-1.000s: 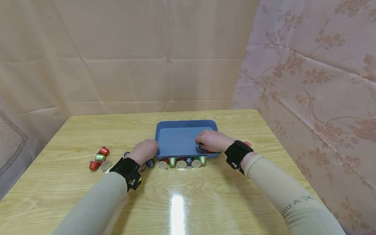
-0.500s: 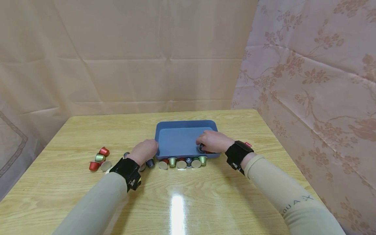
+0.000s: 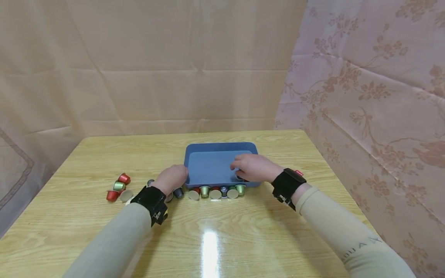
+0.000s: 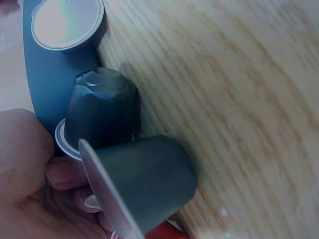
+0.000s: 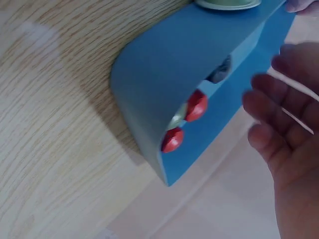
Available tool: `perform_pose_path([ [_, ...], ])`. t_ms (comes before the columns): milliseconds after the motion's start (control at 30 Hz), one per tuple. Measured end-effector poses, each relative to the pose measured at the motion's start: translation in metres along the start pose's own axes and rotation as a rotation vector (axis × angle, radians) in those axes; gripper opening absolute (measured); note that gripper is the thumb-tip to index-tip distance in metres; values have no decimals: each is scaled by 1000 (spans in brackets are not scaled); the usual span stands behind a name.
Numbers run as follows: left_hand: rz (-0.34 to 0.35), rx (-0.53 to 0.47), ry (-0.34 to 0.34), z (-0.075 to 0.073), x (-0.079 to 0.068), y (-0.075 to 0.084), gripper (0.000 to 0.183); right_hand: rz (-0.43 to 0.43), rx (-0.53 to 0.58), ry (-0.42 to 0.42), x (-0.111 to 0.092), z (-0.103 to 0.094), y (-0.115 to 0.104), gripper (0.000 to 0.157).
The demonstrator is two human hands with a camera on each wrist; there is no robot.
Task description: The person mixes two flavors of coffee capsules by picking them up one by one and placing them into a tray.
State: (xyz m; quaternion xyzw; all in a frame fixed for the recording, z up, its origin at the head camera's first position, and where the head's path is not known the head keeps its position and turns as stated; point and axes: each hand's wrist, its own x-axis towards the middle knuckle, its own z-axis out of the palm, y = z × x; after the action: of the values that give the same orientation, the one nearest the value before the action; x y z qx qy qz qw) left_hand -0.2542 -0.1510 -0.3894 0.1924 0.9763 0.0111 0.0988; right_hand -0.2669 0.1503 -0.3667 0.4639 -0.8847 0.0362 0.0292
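Observation:
My right hand (image 3: 256,168) is over the right part of the blue tray (image 3: 212,146), its fingers loosely bent and apart with nothing between them. Below it, inside the tray, the right wrist view shows a dark coffee capsule (image 5: 220,70) and red coffee capsules (image 5: 172,140) by the near wall. At the tray's left rim is my left hand (image 3: 170,178), fingers curled inward; I cannot tell whether they hold the rim. Close in front of those fingers, in the left wrist view, lie a grey-green capsule (image 4: 144,181) on its side and a dark capsule (image 4: 99,109).
A row of capsules, among them a green capsule (image 3: 204,192), lies along the tray's near wall. More capsules, such as a red capsule (image 3: 112,196), are grouped on the wooden table (image 3: 222,239) at left. Fabric (image 3: 156,69) hangs behind the table.
My right hand's fingers have spread and let go of the dark capsule in the tray; the hand and forearm shifted slightly right. The left hand has stayed in place.

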Motion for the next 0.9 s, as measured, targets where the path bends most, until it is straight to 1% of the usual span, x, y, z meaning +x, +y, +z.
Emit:
perform_pose_path([
  [133, 7, 11, 10, -2, -1, 0, 19, -43, 73, -60, -3, -5, -6, 12],
  [233, 3, 11, 11, -2, 0, 0, 20, -50, 129, -133, -6, -9, -13, 11],
  [367, 13, 26, 14, -2, 1, -1, 21, -42, 195, -204, -8, -15, -24, 18],
  [533, 23, 36, 2, -1, 1, -1, 21, -74, 273, -250, -10, -19, -35, 22],
  [700, 27, 34, 10, 0, 0, -1, 21, -87, 283, -284, -11, -16, -44, 24],
  [800, 25, 22, 26, 1, 0, -1, 22, -100, 262, -276, -12, -12, -46, 25],
  [900, 16, 9, 27, 0, 0, -1, 23, -121, 236, -261, -13, -9, -47, 26],
])
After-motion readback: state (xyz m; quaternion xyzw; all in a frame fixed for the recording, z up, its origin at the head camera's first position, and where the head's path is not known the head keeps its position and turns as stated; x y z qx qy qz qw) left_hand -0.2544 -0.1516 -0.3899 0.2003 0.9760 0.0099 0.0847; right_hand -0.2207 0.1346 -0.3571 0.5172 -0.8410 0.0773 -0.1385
